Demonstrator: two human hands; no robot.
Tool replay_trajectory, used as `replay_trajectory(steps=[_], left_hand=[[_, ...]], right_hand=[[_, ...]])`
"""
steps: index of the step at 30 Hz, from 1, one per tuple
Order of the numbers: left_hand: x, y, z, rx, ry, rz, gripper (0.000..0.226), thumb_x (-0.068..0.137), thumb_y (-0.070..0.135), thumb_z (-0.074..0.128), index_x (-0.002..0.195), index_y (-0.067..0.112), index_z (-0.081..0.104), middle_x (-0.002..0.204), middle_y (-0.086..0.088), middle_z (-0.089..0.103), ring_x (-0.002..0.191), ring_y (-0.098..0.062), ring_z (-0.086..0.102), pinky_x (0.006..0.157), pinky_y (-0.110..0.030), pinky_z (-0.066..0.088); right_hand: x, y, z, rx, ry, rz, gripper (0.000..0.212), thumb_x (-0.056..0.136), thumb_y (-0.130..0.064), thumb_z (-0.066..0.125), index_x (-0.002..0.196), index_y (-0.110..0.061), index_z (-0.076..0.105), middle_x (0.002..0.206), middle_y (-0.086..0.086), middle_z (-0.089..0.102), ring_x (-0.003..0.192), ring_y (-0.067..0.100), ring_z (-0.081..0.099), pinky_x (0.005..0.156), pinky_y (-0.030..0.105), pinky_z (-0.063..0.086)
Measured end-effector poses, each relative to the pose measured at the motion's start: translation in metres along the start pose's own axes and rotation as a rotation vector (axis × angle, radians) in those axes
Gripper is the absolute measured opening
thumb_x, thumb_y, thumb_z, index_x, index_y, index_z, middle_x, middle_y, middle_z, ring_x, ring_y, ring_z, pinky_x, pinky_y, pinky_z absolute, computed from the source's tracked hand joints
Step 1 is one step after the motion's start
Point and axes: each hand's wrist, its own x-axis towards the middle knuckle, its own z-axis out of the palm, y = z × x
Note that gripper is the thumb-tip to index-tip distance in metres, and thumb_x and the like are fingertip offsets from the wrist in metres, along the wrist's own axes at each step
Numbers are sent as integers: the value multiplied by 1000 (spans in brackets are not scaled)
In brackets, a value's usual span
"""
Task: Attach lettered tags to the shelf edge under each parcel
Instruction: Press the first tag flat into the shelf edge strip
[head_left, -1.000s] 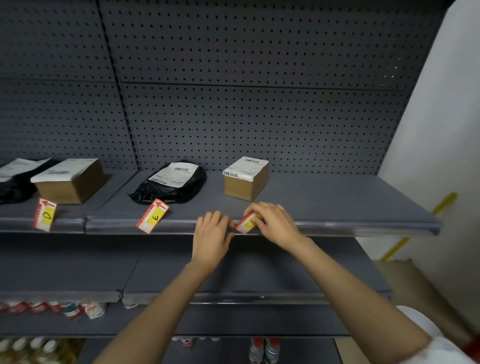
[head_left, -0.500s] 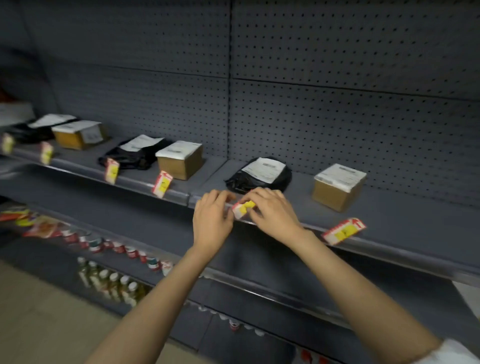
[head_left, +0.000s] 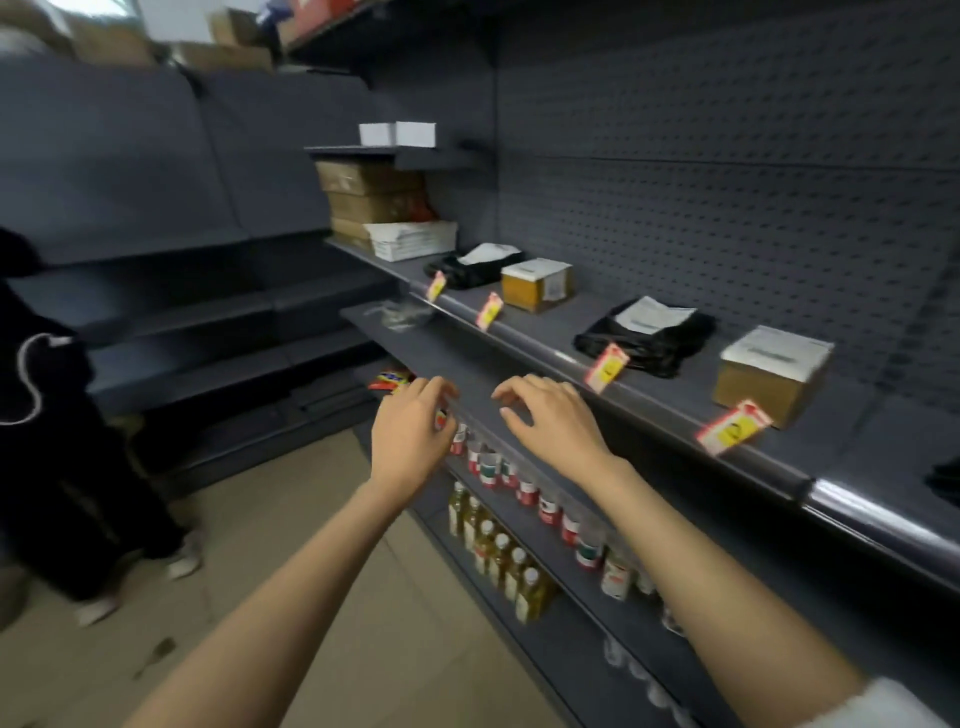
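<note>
1. Half a second ago both hands pinched a tag at the shelf edge (head_left: 649, 410) under a black bag; now they hover lower, off the edge, in front of the shelf below.
2. The left hand (head_left: 410, 431) is loosely curled; something small and red shows at its fingertips, though blur hides whether it is gripped. The right hand (head_left: 550, 421) is spread, fingers bent, holding nothing.
3. Four tags hang on the edge: the nearest tag (head_left: 732, 426) under the near box (head_left: 769, 374), the rest under a bag, a box and a bag.
4. Four parcels show: two boxes, two bags (head_left: 649, 332).
5. A person in black (head_left: 47, 415) stands left.
</note>
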Motion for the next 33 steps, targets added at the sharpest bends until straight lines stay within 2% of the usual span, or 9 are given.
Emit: replay_trajectory(steps=[7,16,22,27,33], left_hand=[[48,-114,0,99,15,-139,18,76,20,58,94,18,58,86,-4,65,84,-29,57,72,-44,46],[172,-222,77,51,52,-188,19,76,18,62,93,21,56,87,-1,65,82,-24,55,68,-35,41],[284,-265,147,-58,-9,-135,20,76,19,62,96,19,58,89,-2,64,86,-25,56,71,-35,42],[349,-286,205,-176,-86,-55,19,76,18,63,93,19,57,91,-4,64,88,-26,58,74,-39,49],[409,-306,255,-302,-236,118,19,77,24,66,93,21,57,87,0,61,85,-20,55,64,-31,41]], right_hand=[[113,-26,78,58,-90,-64,20,90,-25,53,109,-23,56,111,-2,63,105,19,55,94,39,39],[281,29,156,51,-72,-72,16,89,-23,55,105,-23,57,105,-3,64,100,18,58,90,37,42],[395,96,181,-52,-4,23,18,88,-24,55,105,-22,58,107,1,64,103,24,57,86,37,38],[442,130,196,-155,44,125,18,88,-24,54,105,-23,57,107,1,62,100,25,55,86,39,39],[467,146,219,-177,114,306,24,88,-33,58,110,-25,58,109,-2,62,101,18,55,90,37,44]])
